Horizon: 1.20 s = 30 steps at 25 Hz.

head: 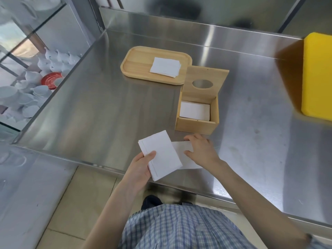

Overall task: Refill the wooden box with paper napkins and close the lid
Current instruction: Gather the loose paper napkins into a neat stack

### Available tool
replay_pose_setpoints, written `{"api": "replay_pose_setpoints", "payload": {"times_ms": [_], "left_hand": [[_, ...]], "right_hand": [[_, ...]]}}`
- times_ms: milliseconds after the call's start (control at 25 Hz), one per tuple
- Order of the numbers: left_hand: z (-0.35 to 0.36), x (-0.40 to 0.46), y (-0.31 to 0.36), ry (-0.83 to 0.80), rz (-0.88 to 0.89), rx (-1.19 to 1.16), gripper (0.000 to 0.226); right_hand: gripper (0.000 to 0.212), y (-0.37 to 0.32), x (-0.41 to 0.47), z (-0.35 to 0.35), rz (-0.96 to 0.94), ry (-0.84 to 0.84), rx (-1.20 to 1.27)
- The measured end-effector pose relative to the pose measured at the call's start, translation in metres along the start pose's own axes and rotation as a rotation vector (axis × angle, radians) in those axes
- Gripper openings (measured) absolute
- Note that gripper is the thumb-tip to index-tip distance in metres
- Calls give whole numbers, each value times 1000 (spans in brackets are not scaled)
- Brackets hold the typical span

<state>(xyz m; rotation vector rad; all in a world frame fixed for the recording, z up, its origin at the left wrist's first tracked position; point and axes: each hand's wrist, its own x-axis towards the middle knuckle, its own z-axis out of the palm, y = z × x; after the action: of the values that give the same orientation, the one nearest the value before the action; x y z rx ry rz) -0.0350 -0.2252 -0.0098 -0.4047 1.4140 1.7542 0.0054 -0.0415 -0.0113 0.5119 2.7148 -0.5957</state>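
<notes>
The box (196,115) stood on the steel counter (111,108), lid (203,81) tipped up, napkins (195,110) inside. Just before it, the left hand (139,168) gripped a stack (159,155); the right hand (202,149) pressed spread fingers on a sheet (181,150). Behind the box, a tray (136,63) held more paper (165,67).

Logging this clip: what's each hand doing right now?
Left hand: closed on a napkin stack.
Right hand: open, fingers resting on a napkin on the table.
</notes>
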Motion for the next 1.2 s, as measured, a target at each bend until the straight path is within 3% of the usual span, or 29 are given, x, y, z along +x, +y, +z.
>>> {"api": "replay_pose_setpoints", "payload": {"times_ms": [520, 680, 840, 920, 1000, 1040, 1120, 1200], "left_hand": [[-12, 4, 7, 29, -19, -2, 29], [-13, 3, 7, 39, -23, -17, 35], [-11, 4, 6, 46, -27, -40, 33], [-5, 1, 6, 11, -28, -46, 29], [2, 0, 5, 2, -15, -76, 31], [5, -1, 5, -3, -1, -98, 32], [7, 0, 3, -37, 25, -99, 32], [9, -2, 3, -16, 23, -40, 35]], "right_hand": [[26, -2, 7, 4, 28, 48, -49], [21, -1, -4, -10, 74, 48, 143], [14, -7, -22, -48, 51, 207, 380], [8, -20, -36, -64, 18, 132, 817], [11, -33, -43, -67, -10, -76, 1274], [15, -38, -41, -61, -12, -166, 1349], [15, -47, -36, -43, -27, -235, 1234], [10, -53, -30, -23, 7, -200, 1030]]}}
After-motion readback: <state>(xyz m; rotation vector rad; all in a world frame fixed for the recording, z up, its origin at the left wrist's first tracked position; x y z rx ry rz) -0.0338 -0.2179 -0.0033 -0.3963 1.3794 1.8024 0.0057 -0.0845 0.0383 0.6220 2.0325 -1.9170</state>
